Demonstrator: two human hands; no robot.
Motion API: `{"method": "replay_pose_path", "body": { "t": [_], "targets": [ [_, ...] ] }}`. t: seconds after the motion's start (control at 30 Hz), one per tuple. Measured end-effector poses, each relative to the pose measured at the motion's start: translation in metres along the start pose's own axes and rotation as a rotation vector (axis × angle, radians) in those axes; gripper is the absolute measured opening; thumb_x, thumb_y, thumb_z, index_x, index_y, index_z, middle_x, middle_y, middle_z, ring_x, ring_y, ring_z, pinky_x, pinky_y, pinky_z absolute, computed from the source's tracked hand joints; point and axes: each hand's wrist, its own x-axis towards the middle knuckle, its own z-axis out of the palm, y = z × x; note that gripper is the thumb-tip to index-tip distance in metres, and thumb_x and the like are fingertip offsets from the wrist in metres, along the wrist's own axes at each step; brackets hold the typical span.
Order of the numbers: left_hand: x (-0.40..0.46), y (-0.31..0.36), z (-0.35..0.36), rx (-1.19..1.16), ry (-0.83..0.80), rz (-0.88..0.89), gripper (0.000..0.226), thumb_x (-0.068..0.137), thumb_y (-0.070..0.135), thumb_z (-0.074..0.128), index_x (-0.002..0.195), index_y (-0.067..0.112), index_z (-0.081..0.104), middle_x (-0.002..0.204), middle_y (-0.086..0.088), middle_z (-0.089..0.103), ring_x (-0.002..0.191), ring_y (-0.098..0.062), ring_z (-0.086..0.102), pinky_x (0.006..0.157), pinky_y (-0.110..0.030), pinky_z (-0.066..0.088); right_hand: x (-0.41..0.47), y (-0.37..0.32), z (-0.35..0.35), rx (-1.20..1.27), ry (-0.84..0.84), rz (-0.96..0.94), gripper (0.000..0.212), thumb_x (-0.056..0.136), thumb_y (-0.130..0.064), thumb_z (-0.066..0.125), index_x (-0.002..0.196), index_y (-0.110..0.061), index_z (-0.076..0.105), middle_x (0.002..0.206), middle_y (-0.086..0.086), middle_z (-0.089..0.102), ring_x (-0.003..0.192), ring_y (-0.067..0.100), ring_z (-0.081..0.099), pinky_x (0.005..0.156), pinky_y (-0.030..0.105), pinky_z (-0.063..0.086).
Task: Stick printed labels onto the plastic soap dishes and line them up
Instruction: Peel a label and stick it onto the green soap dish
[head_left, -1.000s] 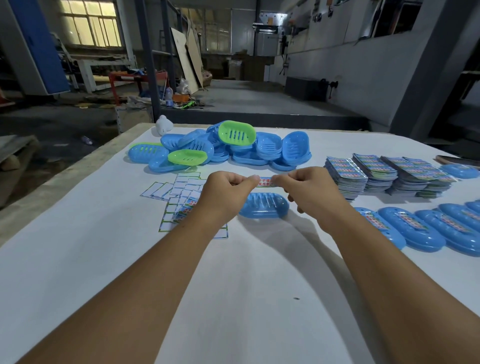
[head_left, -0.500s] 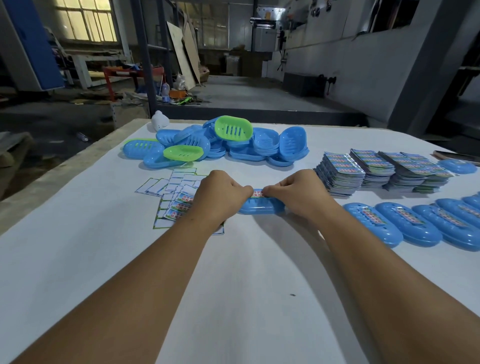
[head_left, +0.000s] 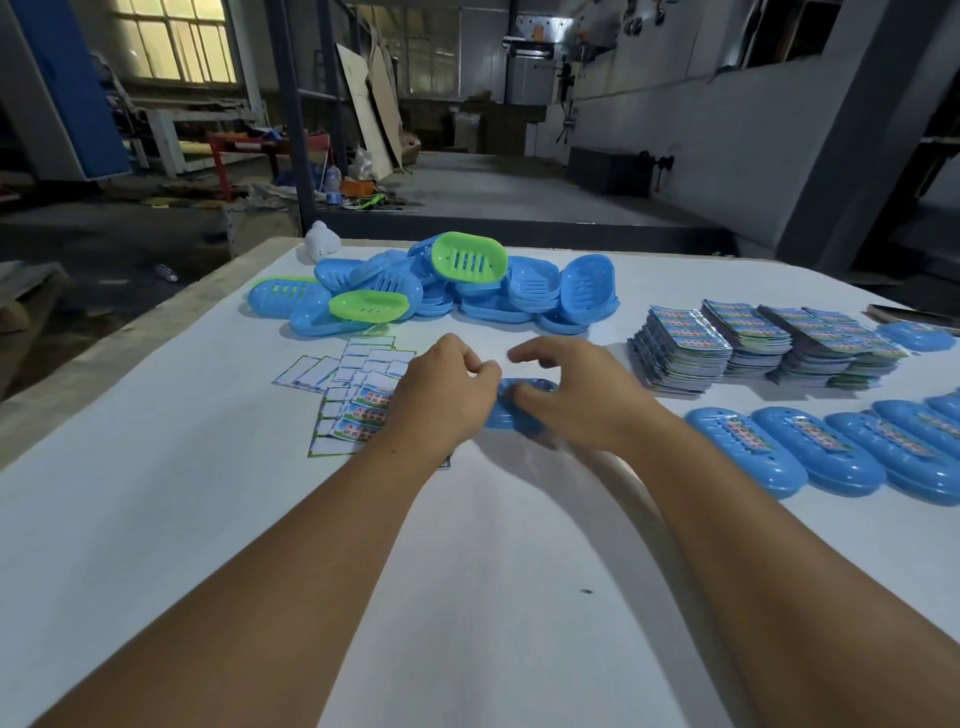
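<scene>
Both hands — on blue dish
</scene>
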Motion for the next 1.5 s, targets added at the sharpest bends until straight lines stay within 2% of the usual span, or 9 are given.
{"method": "replay_pose_path", "body": {
  "t": [0.13,0.27,0.43,0.57,0.7,0.87,1.1,1.27,1.5],
  "targets": [
    [0.000,0.001,-0.004,-0.057,0.010,-0.029,0.019,0.096,0.032,0.043,0.096,0.017,0.054,0.092,-0.003,0.062,0.090,-0.027,0.056,0.076,-0.038,0.044,-0.006,-0.013,-0.003,-0.143,-0.197,-0.060,0.052,0.078,-0.040,0.066,0.130,-0.045,0.058,0.127,-0.014,0.062,0.111,0.016,0.059,0.094,0.037,0.049],
    [-0.001,-0.001,-0.001,-0.025,0.003,-0.036,0.017,0.096,0.034,0.043,0.097,0.020,0.054,0.089,0.000,0.062,0.087,-0.025,0.056,0.071,-0.035,0.039,-0.014,-0.008,-0.022,-0.450,-0.184,0.059,0.051,0.075,-0.059,0.061,0.125,-0.046,0.058,0.121,-0.008,0.062,0.109,0.025,0.058,0.087,0.037,0.048],
    [0.000,-0.004,0.001,-0.006,0.006,-0.037,0.016,0.094,0.037,0.047,0.096,0.023,0.055,0.088,-0.001,0.065,0.084,-0.024,0.058,0.067,-0.033,0.037,-0.024,0.016,-0.059,-0.536,-0.296,0.340,0.050,0.069,-0.065,0.068,0.086,-0.018,0.068,0.086,0.002,0.068,0.077,0.022,0.063,0.066,0.031,0.050],
    [0.000,-0.004,0.001,0.002,0.011,-0.025,0.015,0.094,0.038,0.052,0.095,0.024,0.057,0.088,0.001,0.065,0.084,-0.022,0.058,0.067,-0.032,0.037,-0.026,0.024,-0.076,-0.494,-0.279,0.429,0.045,0.066,-0.057,0.073,0.063,-0.013,0.066,0.060,-0.001,0.063,0.060,0.019,0.060,0.055,0.028,0.042],
    [0.000,-0.005,0.001,-0.006,0.022,-0.013,0.014,0.092,0.037,0.055,0.094,0.023,0.058,0.087,0.002,0.066,0.082,-0.020,0.059,0.067,-0.031,0.038,-0.025,0.029,-0.079,-0.498,-0.277,0.422,0.023,0.072,-0.030,0.074,0.088,-0.014,0.071,0.073,0.004,0.068,0.066,0.022,0.063,0.063,0.030,0.051],
    [-0.001,-0.008,0.001,0.011,0.030,0.004,0.012,0.091,0.036,0.058,0.092,0.024,0.059,0.083,0.004,0.066,0.076,-0.013,0.059,0.062,-0.030,0.037,-0.021,0.042,-0.078,-0.492,-0.273,0.438,0.031,0.082,-0.006,0.058,0.111,-0.010,0.068,0.100,0.012,0.067,0.077,0.027,0.059,0.075,0.033,0.055],
    [-0.003,-0.009,0.000,0.011,0.024,0.013,0.012,0.091,0.036,0.060,0.091,0.024,0.060,0.080,0.003,0.067,0.076,-0.014,0.061,0.064,-0.030,0.040,-0.011,0.040,-0.061,-0.361,-0.137,0.355,0.031,0.079,-0.013,0.064,0.108,-0.003,0.069,0.103,0.019,0.071,0.075,0.036,0.063,0.065,0.039,0.053],
    [0.001,-0.011,-0.004,-0.008,0.115,0.050,0.009,0.090,0.032,0.059,0.084,0.025,0.060,0.075,0.005,0.064,0.077,-0.019,0.061,0.065,-0.030,0.042,-0.008,0.031,-0.040,-0.292,-0.100,0.208,0.020,0.088,-0.033,0.066,0.107,-0.028,0.066,0.100,-0.008,0.064,0.082,0.014,0.060,0.072,0.028,0.045],
    [0.060,-0.044,-0.036,0.525,0.285,0.072,0.035,0.091,0.025,0.057,0.125,0.016,0.058,0.128,-0.006,0.057,0.119,-0.032,0.049,0.093,-0.044,0.042,-0.009,0.019,-0.031,-0.245,-0.110,0.109,0.019,0.091,-0.033,0.064,0.109,-0.029,0.065,0.087,-0.019,0.062,0.075,0.001,0.057,0.066,0.025,0.041]
  ]
}}
